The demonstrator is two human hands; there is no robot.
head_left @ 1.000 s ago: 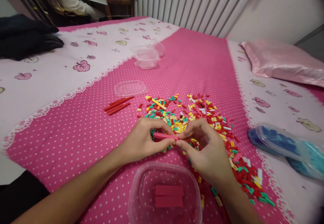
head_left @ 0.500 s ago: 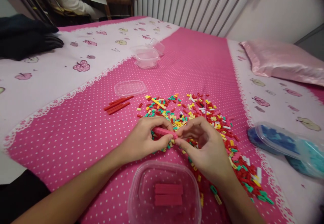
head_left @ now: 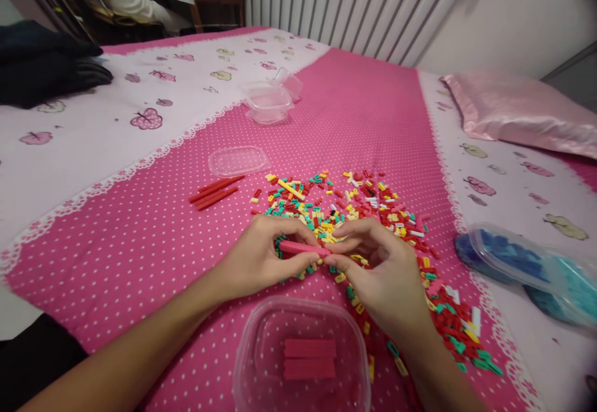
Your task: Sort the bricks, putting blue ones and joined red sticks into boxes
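A pink stick of joined plastic building pieces [head_left: 301, 248] lies between my two hands, above a scattered pile of small coloured pieces [head_left: 326, 216]. Fingers and thumb of my left hand [head_left: 265, 253] are closed round its length. My right hand [head_left: 377, 269] pinches the stick's right end between thumb and fingertips; whether a separate small piece is in that pinch, I cannot tell. Just below the hands stands a clear plastic box [head_left: 252, 337], with pink bars [head_left: 310, 358] lying inside it.
Red sticks [head_left: 214, 193] and a clear lid [head_left: 239, 161] lie left of the pile. Clear containers [head_left: 268, 101] stand farther back. At right are tubs of blue [head_left: 508, 256] and turquoise pieces [head_left: 576, 284], and a pink pillow [head_left: 517, 110]. Dark cloth [head_left: 46, 64] lies far left.
The pink stick has turned to lie more level, and my right hand's fingers have shifted a little at its end. The whole view has moved slightly.
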